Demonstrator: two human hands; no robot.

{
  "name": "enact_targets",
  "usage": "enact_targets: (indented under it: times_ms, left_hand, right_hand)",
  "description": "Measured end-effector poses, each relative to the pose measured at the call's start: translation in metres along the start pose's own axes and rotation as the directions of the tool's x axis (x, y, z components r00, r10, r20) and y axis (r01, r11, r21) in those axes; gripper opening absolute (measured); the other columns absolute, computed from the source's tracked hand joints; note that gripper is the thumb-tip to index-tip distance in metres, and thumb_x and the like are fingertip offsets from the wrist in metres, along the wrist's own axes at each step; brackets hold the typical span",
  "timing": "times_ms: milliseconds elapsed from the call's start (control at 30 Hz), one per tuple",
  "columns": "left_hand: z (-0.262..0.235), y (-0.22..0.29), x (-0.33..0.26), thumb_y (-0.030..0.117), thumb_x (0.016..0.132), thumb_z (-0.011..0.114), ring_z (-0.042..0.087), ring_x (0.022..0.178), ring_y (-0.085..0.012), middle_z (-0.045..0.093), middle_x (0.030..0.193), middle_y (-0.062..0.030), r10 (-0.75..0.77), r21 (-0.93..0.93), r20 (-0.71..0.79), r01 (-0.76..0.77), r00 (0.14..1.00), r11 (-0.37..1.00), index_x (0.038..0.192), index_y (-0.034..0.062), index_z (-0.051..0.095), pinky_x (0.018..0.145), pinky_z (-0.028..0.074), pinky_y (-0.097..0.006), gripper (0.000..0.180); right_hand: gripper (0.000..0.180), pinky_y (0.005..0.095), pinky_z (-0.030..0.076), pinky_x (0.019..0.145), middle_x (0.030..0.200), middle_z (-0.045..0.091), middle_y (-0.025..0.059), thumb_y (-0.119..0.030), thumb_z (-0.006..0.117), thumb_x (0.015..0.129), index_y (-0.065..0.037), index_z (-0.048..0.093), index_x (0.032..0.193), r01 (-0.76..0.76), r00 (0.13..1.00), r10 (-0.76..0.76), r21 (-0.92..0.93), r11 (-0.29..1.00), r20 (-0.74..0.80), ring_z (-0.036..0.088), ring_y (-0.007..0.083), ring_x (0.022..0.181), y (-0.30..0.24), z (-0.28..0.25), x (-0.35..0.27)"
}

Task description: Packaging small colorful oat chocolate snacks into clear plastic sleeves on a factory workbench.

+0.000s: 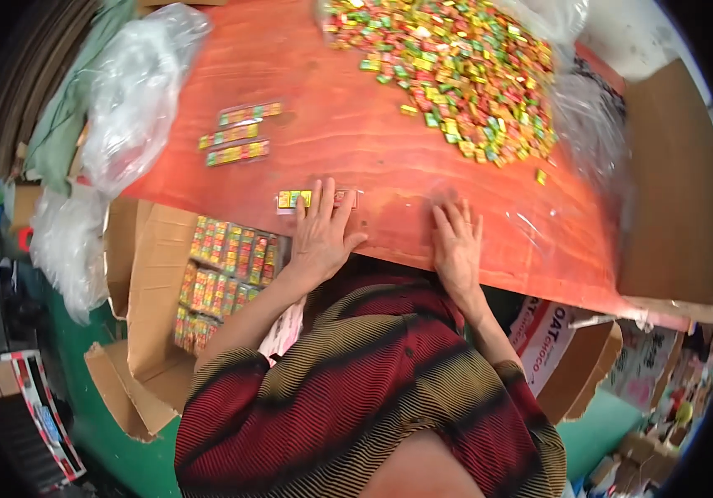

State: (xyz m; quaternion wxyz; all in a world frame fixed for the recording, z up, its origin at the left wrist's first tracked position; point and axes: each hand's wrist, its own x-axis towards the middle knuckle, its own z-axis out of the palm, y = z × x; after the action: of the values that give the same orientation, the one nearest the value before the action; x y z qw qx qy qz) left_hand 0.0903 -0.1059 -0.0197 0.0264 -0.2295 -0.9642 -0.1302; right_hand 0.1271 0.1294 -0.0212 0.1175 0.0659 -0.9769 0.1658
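My left hand (322, 236) lies over a clear strip pack (294, 199) of small, bright foil-wrapped pieces near the table's front edge. Its fingers are stretched out and cover the middle of the strip, while both ends show. To the right, my right hand (458, 249) rests at the same edge with its fingers extended and somewhat blurred; I see nothing held in it. Three finished-looking strips (239, 153) in clear sleeves lie farther left on the table. A large heap of loose yellow, red and green wrapped pieces (464, 75) covers the far right.
The table has a red-orange cover (332, 133). Below its left front stands an open carton (153, 290) with rows of packed strips (215, 290). Clear plastic bags (136, 91) hang at the left. A cardboard panel (673, 183) rises at the right, and another box (585, 365) sits below.
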Motion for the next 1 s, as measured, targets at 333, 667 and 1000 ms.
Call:
enact_targets:
  times_ms: [333, 667, 1000]
  left_hand:
    - [0.0, -0.108, 0.005, 0.034, 0.081, 0.054, 0.018, 0.126, -0.0425, 0.022, 0.136, -0.0264, -0.257, 0.12, -0.4, 0.328, 0.88, 0.937, 0.131, 0.0019, 0.029, 0.102, 0.018, -0.051, 0.065]
    - [-0.022, -0.156, 0.027, 0.035, 0.089, 0.042, 0.024, 0.126, -0.0368, 0.027, 0.137, -0.0186, -0.377, 0.299, -0.346, 0.481, 0.859, 0.824, 0.132, 0.0073, 0.032, 0.099, 0.02, -0.053, 0.052]
    - [0.006, 0.054, 0.055, 0.027, 0.075, 0.059, 0.034, 0.12, -0.0344, 0.042, 0.125, -0.0163, 0.361, -0.024, -0.155, -0.368, 0.92, 0.929, 0.115, 0.0075, 0.05, 0.097, 0.024, -0.053, 0.045]
  right_hand:
    - [0.035, 0.0519, 0.022, 0.1, 0.117, 0.047, 0.0124, -0.004, 0.054, 0.076, -0.005, 0.052, 0.111, 0.074, 0.997, -0.071, 0.148, 0.986, -0.026, 0.037, 0.0318, 0.119, -0.009, -0.003, 0.016]
    - [0.037, 0.0449, 0.035, 0.089, 0.113, 0.05, 0.0128, 0.001, 0.052, 0.071, -0.009, 0.056, 0.106, 0.165, 0.952, -0.12, 0.143, 0.976, -0.281, 0.045, 0.0316, 0.109, -0.002, -0.03, 0.023]
    - [0.018, 0.0387, 0.039, 0.074, 0.097, 0.054, 0.0067, -0.005, 0.055, 0.075, -0.007, 0.058, 0.092, -0.193, 0.959, 0.177, -0.051, 0.98, -0.222, 0.05, 0.0272, 0.09, 0.058, -0.012, -0.003]
